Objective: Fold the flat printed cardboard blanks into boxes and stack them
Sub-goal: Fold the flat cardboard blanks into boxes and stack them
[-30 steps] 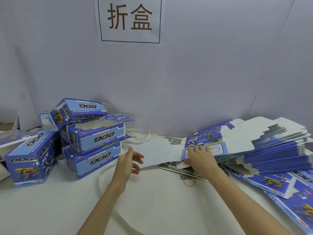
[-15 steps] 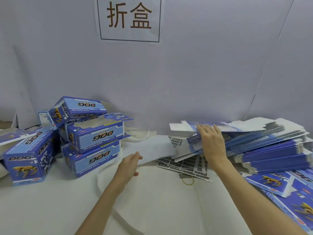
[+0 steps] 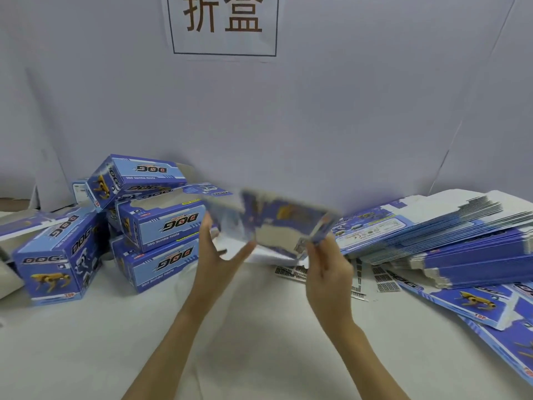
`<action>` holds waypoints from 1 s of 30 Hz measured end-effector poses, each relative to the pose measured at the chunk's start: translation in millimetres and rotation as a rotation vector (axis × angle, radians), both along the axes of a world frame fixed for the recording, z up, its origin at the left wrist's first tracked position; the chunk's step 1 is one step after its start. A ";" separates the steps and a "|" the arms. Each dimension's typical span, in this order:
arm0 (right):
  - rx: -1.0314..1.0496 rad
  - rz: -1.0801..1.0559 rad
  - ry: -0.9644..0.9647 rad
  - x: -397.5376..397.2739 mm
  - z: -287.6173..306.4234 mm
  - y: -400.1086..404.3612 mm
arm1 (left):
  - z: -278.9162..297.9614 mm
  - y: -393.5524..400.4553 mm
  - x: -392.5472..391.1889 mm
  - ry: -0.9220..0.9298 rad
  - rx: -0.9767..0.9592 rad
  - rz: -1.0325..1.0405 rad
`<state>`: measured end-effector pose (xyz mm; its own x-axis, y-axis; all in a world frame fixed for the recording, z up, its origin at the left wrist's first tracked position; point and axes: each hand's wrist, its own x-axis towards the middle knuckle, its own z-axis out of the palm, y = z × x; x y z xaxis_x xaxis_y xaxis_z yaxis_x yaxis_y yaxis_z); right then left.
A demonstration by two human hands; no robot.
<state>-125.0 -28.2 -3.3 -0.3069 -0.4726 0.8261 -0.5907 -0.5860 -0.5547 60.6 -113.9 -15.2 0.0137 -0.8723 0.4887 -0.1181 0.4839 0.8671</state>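
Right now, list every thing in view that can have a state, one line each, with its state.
blank in hand: lifted off the table, blurred, held by both hands.
left hand: fingers straight, against the blank's left part.
right hand: gripping the blank's right end.
stack of flat blanks: unfolded, fanned, lying at right.
folded boxes: assembled, piled at left; one has its top flap open.
barcode sheets: flat on the table.

Open white tabletop [image 3: 259,342] runs down the middle between the forearms, plenty of room there. On the left, the pile of folded boxes [image 3: 155,226] walls that side off, and on the right the stack of flat blanks [image 3: 461,235] crowds in, with loose blanks [image 3: 476,301] spilling along the near right edge.
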 end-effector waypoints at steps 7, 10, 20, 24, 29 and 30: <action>0.157 0.388 -0.641 -17.9 15.7 -2.8 | 10.0 1.5 5.0 -0.164 -0.242 0.176; 0.284 0.571 -0.899 -19.1 9.3 -6.1 | 10.2 2.9 2.6 -0.269 -0.489 0.295; 0.329 0.961 -1.280 -33.8 2.4 0.1 | 8.9 9.1 0.8 -0.826 -0.811 0.188; 0.325 0.985 -1.317 -32.3 5.1 3.2 | 0.6 11.3 -5.9 -0.959 -0.665 0.133; 0.407 0.904 -1.226 -27.9 11.0 8.3 | -5.6 14.1 -10.5 -1.013 -0.485 -0.026; 0.426 0.864 -1.204 -28.0 11.5 9.3 | -6.9 15.8 -12.2 -0.990 -0.434 -0.081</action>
<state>-153.0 -18.9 8.1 -0.1880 -0.9803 0.0604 0.7398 -0.1818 -0.6478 48.4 -98.0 -22.2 -0.6062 -0.6033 0.5182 -0.6257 0.7640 0.1576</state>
